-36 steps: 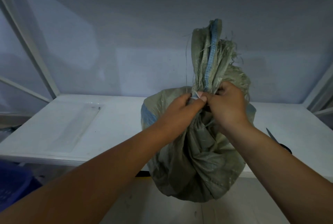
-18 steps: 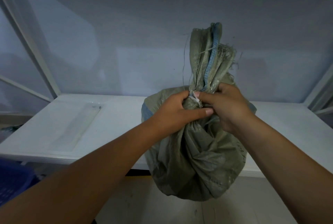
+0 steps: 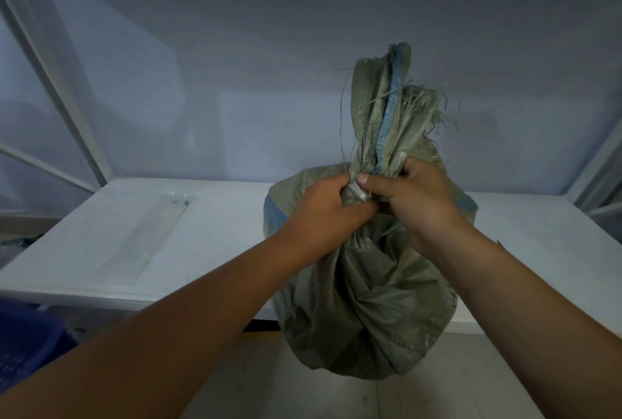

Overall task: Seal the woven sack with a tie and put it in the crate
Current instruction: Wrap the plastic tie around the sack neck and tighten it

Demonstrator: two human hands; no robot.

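I had the woven sack (image 3: 363, 300) gathered at its neck and hanging against the front edge of the white table (image 3: 141, 233), its frayed mouth standing up above my fists. My left hand (image 3: 323, 213) was closed tight around the bunched neck; my right hand (image 3: 417, 196) was closed on the same neck from the other side, thumb pressed by the pale tie (image 3: 359, 192) between them. I judged the tie was on but wanted snugging: both hands needed to squeeze the neck narrow while 1 pulled the tail firm. The blue crate (image 3: 23, 348) sat low to my left.
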